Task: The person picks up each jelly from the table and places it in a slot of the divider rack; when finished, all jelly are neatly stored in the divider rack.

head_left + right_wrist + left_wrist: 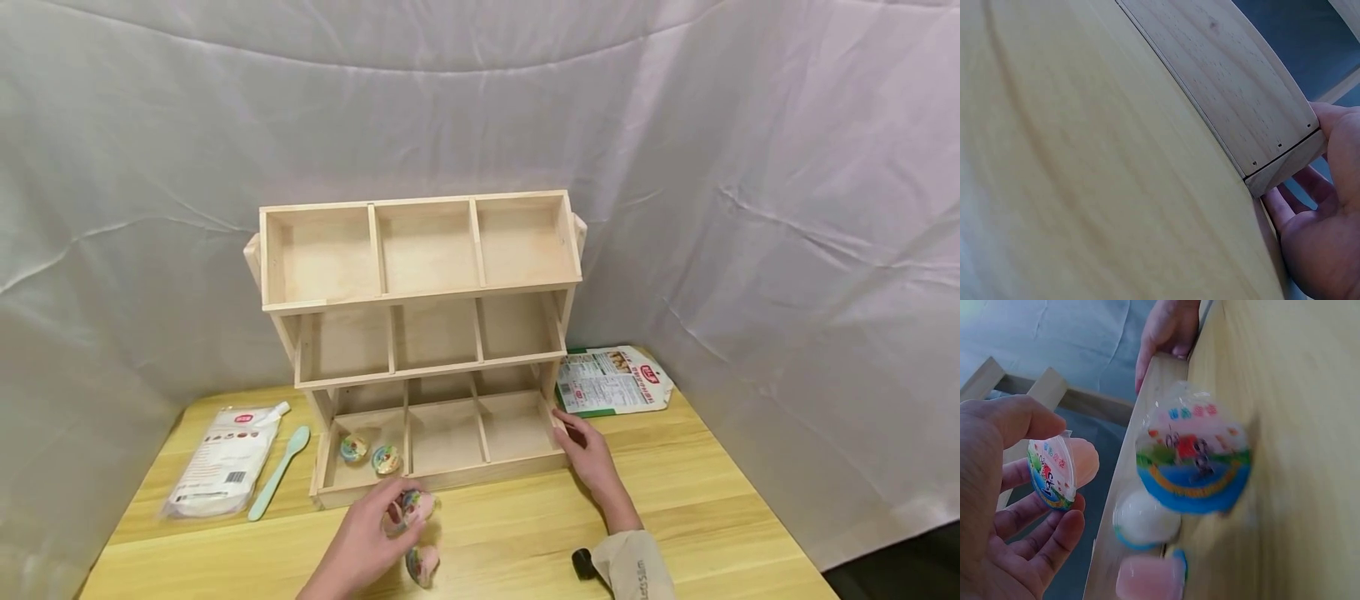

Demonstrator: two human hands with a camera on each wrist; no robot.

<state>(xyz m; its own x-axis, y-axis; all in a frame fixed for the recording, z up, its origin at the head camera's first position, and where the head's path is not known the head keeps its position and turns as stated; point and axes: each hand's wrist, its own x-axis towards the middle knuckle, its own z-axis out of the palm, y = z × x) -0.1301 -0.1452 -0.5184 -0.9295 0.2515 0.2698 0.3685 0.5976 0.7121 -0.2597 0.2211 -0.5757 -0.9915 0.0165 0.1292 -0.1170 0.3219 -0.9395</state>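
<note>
My left hand [367, 533] pinches a small jelly cup [1054, 472] with a printed lid and pink jelly between thumb and fingers, in front of the wooden rack's bottom tier. Another jelly cup [422, 567] is on the table just below that hand. In the left wrist view, a printed-lid cup [1194, 456] looms close, with a white cup [1147, 519] and a pink cup [1150, 576] near it. Two jelly cups [386, 459] lie in the bottom-left compartment. At the rack's lower right end, my right hand [592, 458] grips the wooden rack [1285, 165] by its corner.
The rack has three tiers, each split into three compartments. Left of it lie a white pouch [228, 462] and a pale green spoon [280, 473]. A green and white packet [615, 382] lies behind right. A small black object [582, 564] sits by the right sleeve. Grey curtain [420, 125] surrounds the table.
</note>
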